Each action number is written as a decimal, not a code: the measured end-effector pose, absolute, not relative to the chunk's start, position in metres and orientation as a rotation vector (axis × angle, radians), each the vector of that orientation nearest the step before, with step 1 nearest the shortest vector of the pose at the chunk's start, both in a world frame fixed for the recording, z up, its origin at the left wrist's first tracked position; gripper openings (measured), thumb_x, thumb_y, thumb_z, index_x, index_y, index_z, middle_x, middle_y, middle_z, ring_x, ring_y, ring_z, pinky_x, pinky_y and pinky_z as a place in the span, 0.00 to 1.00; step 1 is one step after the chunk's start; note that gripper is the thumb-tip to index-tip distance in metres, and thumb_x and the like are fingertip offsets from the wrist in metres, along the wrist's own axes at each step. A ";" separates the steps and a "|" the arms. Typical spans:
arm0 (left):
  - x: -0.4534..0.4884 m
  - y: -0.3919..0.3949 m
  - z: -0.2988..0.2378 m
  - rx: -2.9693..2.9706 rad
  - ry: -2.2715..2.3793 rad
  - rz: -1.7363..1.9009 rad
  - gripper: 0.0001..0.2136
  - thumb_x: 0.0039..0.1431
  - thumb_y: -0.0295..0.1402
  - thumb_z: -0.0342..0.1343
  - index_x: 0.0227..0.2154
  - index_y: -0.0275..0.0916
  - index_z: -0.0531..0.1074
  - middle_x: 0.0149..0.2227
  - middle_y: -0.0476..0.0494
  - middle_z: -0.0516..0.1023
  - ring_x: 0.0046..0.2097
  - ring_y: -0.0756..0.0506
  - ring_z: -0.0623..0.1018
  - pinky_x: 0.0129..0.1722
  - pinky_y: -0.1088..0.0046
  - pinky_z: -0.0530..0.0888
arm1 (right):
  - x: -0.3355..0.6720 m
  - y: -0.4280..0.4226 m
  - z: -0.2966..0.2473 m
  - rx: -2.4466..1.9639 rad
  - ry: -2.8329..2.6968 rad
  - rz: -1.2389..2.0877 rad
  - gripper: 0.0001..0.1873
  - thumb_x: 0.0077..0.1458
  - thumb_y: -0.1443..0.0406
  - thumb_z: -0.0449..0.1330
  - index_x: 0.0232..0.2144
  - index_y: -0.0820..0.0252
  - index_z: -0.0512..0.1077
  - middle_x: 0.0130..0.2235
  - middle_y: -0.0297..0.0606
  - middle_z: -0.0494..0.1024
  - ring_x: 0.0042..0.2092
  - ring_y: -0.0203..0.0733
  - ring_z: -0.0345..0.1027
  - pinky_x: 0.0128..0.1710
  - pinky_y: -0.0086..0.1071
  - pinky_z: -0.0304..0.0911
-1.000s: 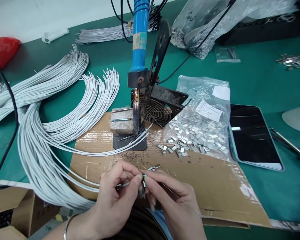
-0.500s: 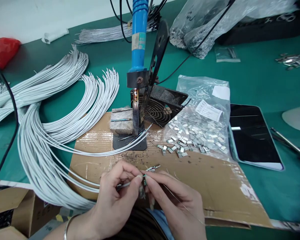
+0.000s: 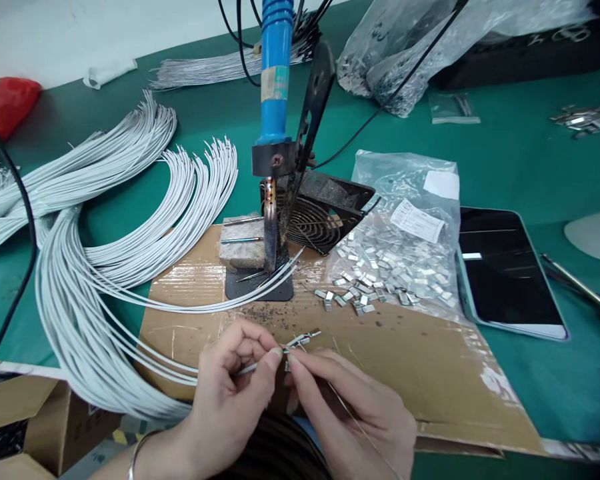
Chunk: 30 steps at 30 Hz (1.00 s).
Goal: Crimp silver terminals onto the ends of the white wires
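A white wire (image 3: 257,367) is pinched firmly between the thumb and fingers of the left hand (image 3: 230,390), with a bracelet (image 3: 139,453) at the wrist, above a cardboard sheet (image 3: 405,380). The fingertips of the right hand (image 3: 355,417) are closed against a small metal terminal (image 3: 305,339) at the wire's end, just above the sheet, and a thin strand (image 3: 355,420) runs down past that hand. Beyond the hands stand a soldering iron (image 3: 275,80) in a black stand (image 3: 275,160), a stone block (image 3: 243,243) and a fan guard (image 3: 317,223). Loose metal clips (image 3: 340,300) lie beside a plastic bag (image 3: 410,180) of clips. White wire bundles (image 3: 130,267) curve across the green mat (image 3: 505,180) at left, and a tablet (image 3: 510,273) lies at right.
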<state>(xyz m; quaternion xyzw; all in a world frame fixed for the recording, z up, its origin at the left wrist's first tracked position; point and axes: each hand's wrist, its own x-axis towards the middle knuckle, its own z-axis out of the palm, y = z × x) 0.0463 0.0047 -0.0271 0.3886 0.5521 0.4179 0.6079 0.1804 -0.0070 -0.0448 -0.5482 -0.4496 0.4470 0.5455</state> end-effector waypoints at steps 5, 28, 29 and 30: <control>0.045 0.006 -0.027 0.994 1.339 0.949 0.08 0.66 0.34 0.61 0.31 0.38 0.73 0.21 0.53 0.72 0.22 0.54 0.65 0.22 0.82 0.61 | 0.199 0.002 -0.038 -1.244 -1.220 1.143 0.10 0.61 0.66 0.67 0.40 0.47 0.88 0.28 0.33 0.81 0.26 0.35 0.71 0.29 0.26 0.69; 0.044 0.020 -0.021 0.909 1.338 0.970 0.07 0.58 0.27 0.66 0.26 0.35 0.74 0.32 0.44 0.81 0.23 0.57 0.66 0.20 0.83 0.60 | 0.191 0.011 -0.041 -1.317 -0.918 1.231 0.05 0.56 0.65 0.71 0.35 0.49 0.88 0.28 0.35 0.76 0.25 0.34 0.64 0.23 0.27 0.62; 0.044 0.020 -0.021 0.904 1.332 0.972 0.07 0.58 0.27 0.65 0.26 0.35 0.75 0.32 0.45 0.81 0.23 0.57 0.66 0.20 0.84 0.60 | 0.191 0.011 -0.041 -1.319 -0.934 1.219 0.05 0.56 0.65 0.71 0.35 0.48 0.88 0.28 0.34 0.76 0.25 0.34 0.64 0.23 0.27 0.62; 0.044 0.020 -0.021 0.902 1.323 0.975 0.07 0.58 0.26 0.66 0.25 0.35 0.75 0.32 0.46 0.81 0.23 0.57 0.66 0.21 0.84 0.60 | 0.191 0.011 -0.041 -1.321 -0.946 1.212 0.06 0.57 0.65 0.71 0.35 0.48 0.88 0.28 0.34 0.76 0.25 0.34 0.64 0.23 0.27 0.62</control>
